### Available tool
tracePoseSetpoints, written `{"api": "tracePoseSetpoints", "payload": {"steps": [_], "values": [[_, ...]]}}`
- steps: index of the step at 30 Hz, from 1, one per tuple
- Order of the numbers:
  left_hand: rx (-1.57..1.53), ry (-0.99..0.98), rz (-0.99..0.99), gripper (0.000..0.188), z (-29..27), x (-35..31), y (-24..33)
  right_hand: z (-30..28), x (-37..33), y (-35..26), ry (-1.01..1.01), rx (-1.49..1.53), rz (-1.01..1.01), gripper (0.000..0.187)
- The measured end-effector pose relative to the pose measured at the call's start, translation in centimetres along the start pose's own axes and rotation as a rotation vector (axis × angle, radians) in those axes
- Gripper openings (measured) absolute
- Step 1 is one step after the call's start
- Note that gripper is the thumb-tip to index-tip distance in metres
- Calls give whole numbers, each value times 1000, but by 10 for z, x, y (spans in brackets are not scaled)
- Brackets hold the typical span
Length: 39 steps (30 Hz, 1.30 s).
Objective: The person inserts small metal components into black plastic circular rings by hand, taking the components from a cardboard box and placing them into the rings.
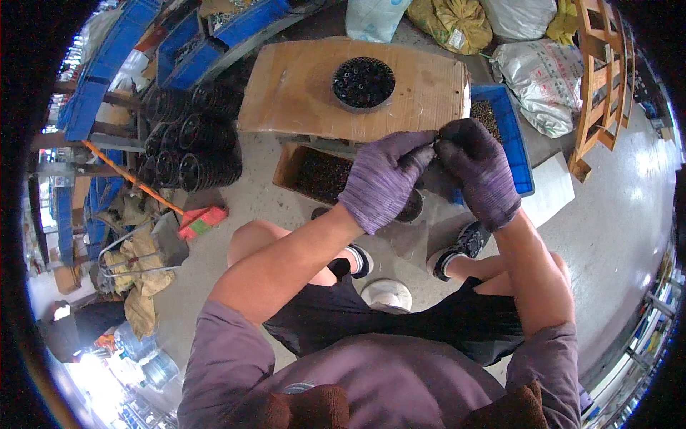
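Observation:
Both my hands wear purple knit gloves with dark, soiled fingertips. My left hand [382, 179] and my right hand [480, 171] meet fingertip to fingertip in front of me, pinching a small dark part [436, 145] between them. The part is mostly hidden by the fingers. Below the hands a brown cardboard box [289, 163] holds many small dark parts. A round black tray of dark rings [363, 83] rests on a cardboard-covered surface [300, 86] just beyond.
A blue plastic crate [516, 136] of small parts stands at the right. Stacks of black ring trays [193, 143] sit to the left, below blue bins [186, 36]. Filled sacks [536, 71] lie at the back, a wooden frame [597, 79] stands at the right, and a white cup [386, 294] sits between my feet.

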State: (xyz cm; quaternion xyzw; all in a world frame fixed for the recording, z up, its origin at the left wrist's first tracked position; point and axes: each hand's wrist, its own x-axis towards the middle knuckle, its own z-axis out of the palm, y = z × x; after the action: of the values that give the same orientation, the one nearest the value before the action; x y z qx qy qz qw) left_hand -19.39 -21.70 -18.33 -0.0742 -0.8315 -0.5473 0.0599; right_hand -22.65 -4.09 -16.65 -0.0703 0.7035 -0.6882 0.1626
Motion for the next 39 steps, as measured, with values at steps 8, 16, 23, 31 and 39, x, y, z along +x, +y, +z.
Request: {"api": "tracePoseSetpoints", "payload": {"steps": [8, 16, 23, 31, 39], "values": [[142, -136, 38, 41, 4, -4, 2, -13, 6, 16, 49, -227, -39, 21], [176, -151, 99, 41, 6, -8, -5, -9, 4, 7, 28, -210, 42, 20], [156, -344, 8, 31, -12, 2, -6, -31, 11, 12, -157, -749, -372, 19], [104, -244, -159, 26, -21, 12, 4, -43, 7, 26, -602, -461, 305, 20], [-43, -43, -109, 20, -8, 3, -12, -18, 8, 8, -322, -311, -134, 28]]}}
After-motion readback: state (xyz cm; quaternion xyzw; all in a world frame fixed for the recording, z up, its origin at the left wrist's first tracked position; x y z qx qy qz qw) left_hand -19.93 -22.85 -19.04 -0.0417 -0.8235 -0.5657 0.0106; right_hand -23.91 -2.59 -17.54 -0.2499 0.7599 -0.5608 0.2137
